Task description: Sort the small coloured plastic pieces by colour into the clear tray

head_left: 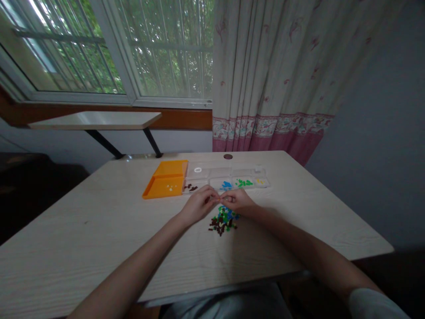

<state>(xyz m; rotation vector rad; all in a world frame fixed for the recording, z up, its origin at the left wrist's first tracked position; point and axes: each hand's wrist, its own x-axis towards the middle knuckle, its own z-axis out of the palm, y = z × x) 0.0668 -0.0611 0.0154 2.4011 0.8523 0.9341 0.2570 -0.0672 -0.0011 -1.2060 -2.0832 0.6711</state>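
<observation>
My left hand (199, 204) and my right hand (239, 202) meet fingertip to fingertip over the table, both pinched closed. What sits between the fingertips is too small to make out. Just below them lies a mixed pile of small pieces (223, 220), brown, green, blue and some yellowish. Behind the hands stands a clear compartment tray (219, 172). Its front row holds brown pieces (190, 187), blue pieces (226, 185), green pieces (244, 182) and a few yellow ones (260, 181). A white ring (198, 170) shows in the back row.
Left of the clear tray is an orange tray (169, 169) with a few pale pieces (171, 188) in its front part. A raised shelf (96, 119) on black brackets stands at the table's back left. A round dark disc (228, 156) is set near the back edge, before the curtain (265, 79).
</observation>
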